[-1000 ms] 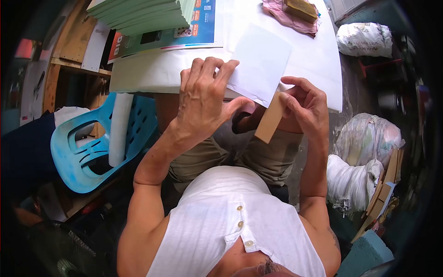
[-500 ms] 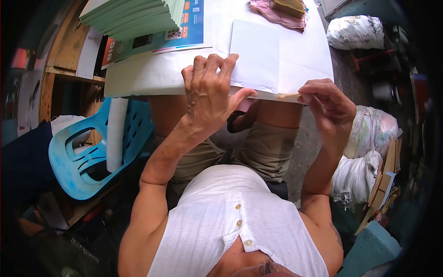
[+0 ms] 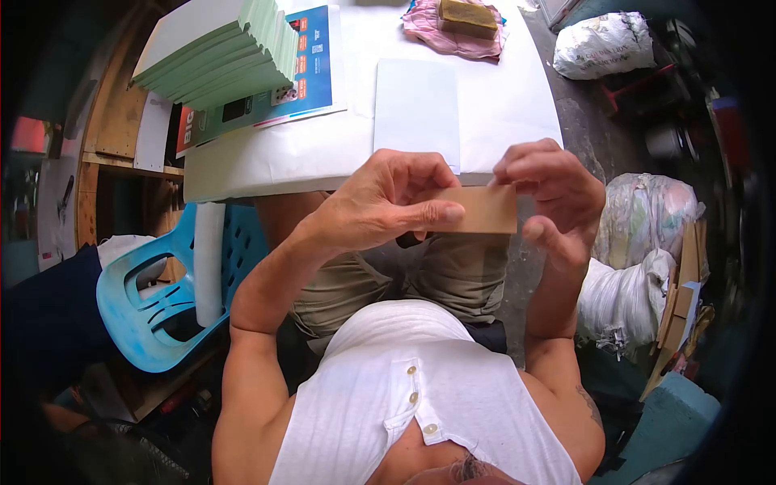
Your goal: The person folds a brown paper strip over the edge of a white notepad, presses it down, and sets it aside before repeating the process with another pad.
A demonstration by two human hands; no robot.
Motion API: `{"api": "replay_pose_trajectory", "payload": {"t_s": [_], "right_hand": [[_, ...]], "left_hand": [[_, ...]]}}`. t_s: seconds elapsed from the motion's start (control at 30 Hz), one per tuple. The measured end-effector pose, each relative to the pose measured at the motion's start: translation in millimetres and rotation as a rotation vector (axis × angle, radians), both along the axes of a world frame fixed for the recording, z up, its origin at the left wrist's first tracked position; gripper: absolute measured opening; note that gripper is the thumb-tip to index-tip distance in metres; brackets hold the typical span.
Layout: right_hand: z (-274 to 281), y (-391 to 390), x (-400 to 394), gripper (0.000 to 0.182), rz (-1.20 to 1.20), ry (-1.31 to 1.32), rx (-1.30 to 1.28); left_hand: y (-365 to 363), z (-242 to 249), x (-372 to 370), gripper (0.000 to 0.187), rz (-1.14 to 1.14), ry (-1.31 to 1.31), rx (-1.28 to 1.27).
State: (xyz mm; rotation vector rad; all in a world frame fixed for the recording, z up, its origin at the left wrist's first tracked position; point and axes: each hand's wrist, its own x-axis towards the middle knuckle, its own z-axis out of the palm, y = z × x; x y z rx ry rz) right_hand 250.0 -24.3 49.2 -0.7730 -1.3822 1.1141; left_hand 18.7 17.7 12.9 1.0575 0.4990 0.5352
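A small brown cardboard strip (image 3: 487, 212) is pinched between the thumb and fingers of my left hand (image 3: 404, 198), just off the front edge of the table. At the strip's right end is my right hand (image 3: 558, 198), slightly blurred, its thumb spread away from its curled fingers. Beyond the hands, a white sheet of paper (image 3: 416, 105) lies on the white-covered table (image 3: 501, 105), its lower edge partly behind my left hand.
Green-edged stacked pads (image 3: 218, 61) stand on a printed poster (image 3: 323, 81) at the table's left. A brownish block (image 3: 469, 18) rests on a pink cloth (image 3: 416, 24) at the back. A blue plastic chair (image 3: 121, 283) is on the left, wrapped bundles (image 3: 606, 44) on the right.
My left hand has come off the white paper and now holds the cardboard strip, which my right hand held before. Both hands have drawn nearer together. The view has shifted slightly.
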Motion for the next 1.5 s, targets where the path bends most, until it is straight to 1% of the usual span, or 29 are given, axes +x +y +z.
{"api": "replay_pose_trajectory", "payload": {"t_s": [0.03,0.07,0.13,0.17,0.27,0.3,0.33,0.4,0.47,0.5,0.6,0.7,0.8,0.83,0.93,0.97,1.07,1.1,1.17,1.2,1.3,1.4,1.43,1.5], "right_hand": [[-2,1,2,0.018,-0.029,0.000,-0.051],[-4,3,4,0.018,-0.057,0.001,-0.103],[-13,8,18,0.016,-0.081,-0.126,-0.201],[-17,14,22,0.012,-0.054,-0.108,-0.237],[-22,38,27,0.009,-0.165,-0.121,-0.249],[-26,50,31,0.008,-0.174,-0.096,-0.223],[-31,64,35,0.010,-0.237,-0.118,-0.215],[-39,95,48,0.012,-0.298,-0.184,-0.168],[-44,126,58,0.013,-0.296,-0.209,-0.138],[-48,142,61,0.014,-0.320,-0.232,-0.124],[-53,186,66,0.022,-0.388,-0.267,-0.100],[-62,224,69,0.033,-0.424,-0.254,-0.092],[-72,253,73,0.041,-0.498,-0.362,-0.148],[-76,258,74,0.039,-0.508,-0.389,-0.171],[-90,261,78,0.036,-0.553,-0.459,-0.132],[-91,259,77,0.033,-0.557,-0.467,-0.115],[-95,253,75,0.035,-0.546,-0.412,-0.177],[-95,252,76,0.035,-0.523,-0.359,-0.176],[-95,249,78,0.037,-0.477,-0.254,-0.174],[-96,248,79,0.037,-0.467,-0.247,-0.180],[-97,249,80,0.039,-0.437,-0.221,-0.191],[-97,248,80,0.040,-0.430,-0.194,-0.198],[-98,248,79,0.041,-0.438,-0.195,-0.204],[-98,247,78,0.041,-0.450,-0.192,-0.211]], "left_hand": [[4,6,1,0.026,0.046,0.103,0.103],[9,10,3,0.027,0.044,0.137,0.168],[25,16,6,0.028,0.038,0.206,0.305],[34,19,8,0.028,0.022,0.213,0.305],[65,18,18,0.028,0.119,0.368,0.690],[77,17,20,0.029,0.145,0.432,0.776],[91,21,21,0.028,0.145,0.516,0.809],[125,14,24,0.026,0.204,0.461,0.694],[151,11,29,0.025,0.298,0.417,0.618],[166,9,35,0.025,0.338,0.468,0.616],[204,2,50,0.027,0.408,0.475,0.574],[239,-10,59,0.027,0.480,0.457,0.548],[257,-23,65,0.028,0.556,0.514,0.584],[263,-29,64,0.028,0.575,0.531,0.653],[261,-37,63,0.026,0.686,0.751,0.918],[255,-36,65,0.026,0.755,0.774,0.992],[239,-32,68,0.029,0.855,0.791,1.363],[230,-26,70,0.037,0.724,0.787,1.402],[216,-28,81,0.050,0.625,0.829,1.612],[212,-29,88,0.058,0.575,0.846,1.717],[214,-48,105,0.081,0.491,0.791,1.751],[214,-61,117,0.092,0.427,0.919,1.711],[215,-64,118,0.095,0.415,0.899,1.703],[214,-68,120,0.095,0.419,0.936,1.680]]}}
